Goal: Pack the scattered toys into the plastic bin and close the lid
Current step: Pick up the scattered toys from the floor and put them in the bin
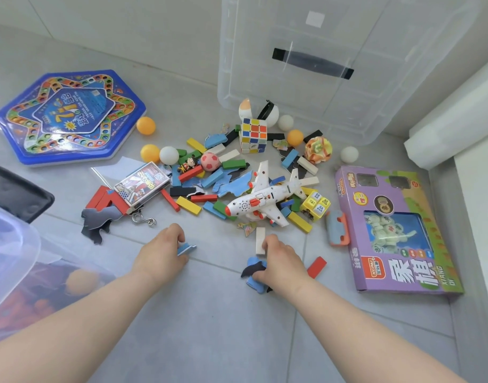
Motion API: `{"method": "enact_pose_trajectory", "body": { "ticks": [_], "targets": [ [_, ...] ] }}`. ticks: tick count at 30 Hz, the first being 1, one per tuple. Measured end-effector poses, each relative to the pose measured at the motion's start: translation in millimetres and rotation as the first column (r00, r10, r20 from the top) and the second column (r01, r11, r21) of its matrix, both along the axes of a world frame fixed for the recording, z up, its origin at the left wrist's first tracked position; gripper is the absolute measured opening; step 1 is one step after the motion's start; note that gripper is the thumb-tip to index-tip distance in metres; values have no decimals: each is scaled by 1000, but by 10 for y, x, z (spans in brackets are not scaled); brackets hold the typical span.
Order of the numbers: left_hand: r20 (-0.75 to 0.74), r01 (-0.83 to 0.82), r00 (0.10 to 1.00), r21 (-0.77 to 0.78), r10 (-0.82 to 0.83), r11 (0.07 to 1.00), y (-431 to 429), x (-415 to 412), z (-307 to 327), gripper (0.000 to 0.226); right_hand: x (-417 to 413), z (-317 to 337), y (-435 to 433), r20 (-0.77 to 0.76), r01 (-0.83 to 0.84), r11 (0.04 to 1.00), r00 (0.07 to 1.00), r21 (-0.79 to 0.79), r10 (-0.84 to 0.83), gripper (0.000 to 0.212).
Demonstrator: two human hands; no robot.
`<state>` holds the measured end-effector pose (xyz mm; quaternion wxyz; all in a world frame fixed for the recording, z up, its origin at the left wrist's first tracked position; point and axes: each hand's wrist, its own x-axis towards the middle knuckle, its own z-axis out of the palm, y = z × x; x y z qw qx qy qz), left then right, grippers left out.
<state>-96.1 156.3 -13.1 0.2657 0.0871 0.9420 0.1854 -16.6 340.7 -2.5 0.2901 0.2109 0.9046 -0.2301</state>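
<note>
Toys lie scattered on the grey tiled floor: a white toy plane, a puzzle cube, several coloured wooden blocks and several balls. My left hand pinches a blue puzzle piece on the floor. My right hand grips a cream wooden block and holds blue and dark puzzle pieces under its palm. A clear plastic bin with toys inside stands at the left edge.
A blue hexagonal board game lies far left, a purple chess box at the right. A clear bin lid with a black handle leans against the far wall. A red block lies near my right wrist. A white ledge borders the right.
</note>
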Motion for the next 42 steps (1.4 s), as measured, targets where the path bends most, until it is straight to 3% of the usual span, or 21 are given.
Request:
{"method": "enact_pose_trajectory", "body": {
  "ticks": [5, 12, 16, 18, 20, 22, 24, 28, 34, 39, 42],
  "targets": [
    [44, -77, 996, 104, 73, 992, 81, -26, 70, 43, 68, -6, -28, 21, 128, 992, 991, 3, -128, 50],
    [139, -29, 990, 144, 9, 989, 479, 95, 195, 30, 163, -1, -48, 56, 139, 987, 988, 80, -144, 42],
    [188, -9, 982, 106, -11, 994, 643, 161, 221, 33, 153, -41, -13, 177, 173, 984, 970, -36, -164, 17],
    [161, 13, 987, 86, -26, 996, 704, 204, 251, 30, 178, -48, 0, 184, 225, 959, 964, -171, -193, 29],
    [94, 44, 994, 60, -49, 997, 768, 255, 280, 26, 217, 29, 52, 122, 146, 969, 985, -197, -123, 27],
    [20, 113, 993, 22, -114, 993, 844, 311, 289, 27, 281, 134, 192, 22, -66, 997, 997, -47, 68, 14],
    [-16, 224, 974, -33, -224, 974, 932, 363, 238, 40, 370, 163, 383, -38, -198, 971, 978, 137, 205, 26],
    [-39, 351, 932, -148, -360, 925, 1095, 413, 115, 49, 548, 101, 583, -56, -247, 948, 963, 200, 263, 14],
    [-29, 380, 916, -258, -401, 888, 1172, 310, 52, 33, 449, 60, 616, 8, -319, 928, 946, 194, 323, 29],
    [-1, 362, 928, -236, -373, 902, 1136, 337, 43, 32, 353, 50, 630, 53, -273, 954, 962, 126, 269, 31],
    [45, 302, 953, -169, -299, 938, 1038, 359, 55, 16, 377, -8, 671, 51, -172, 979, 985, 107, 167, 33]
  ]
}}
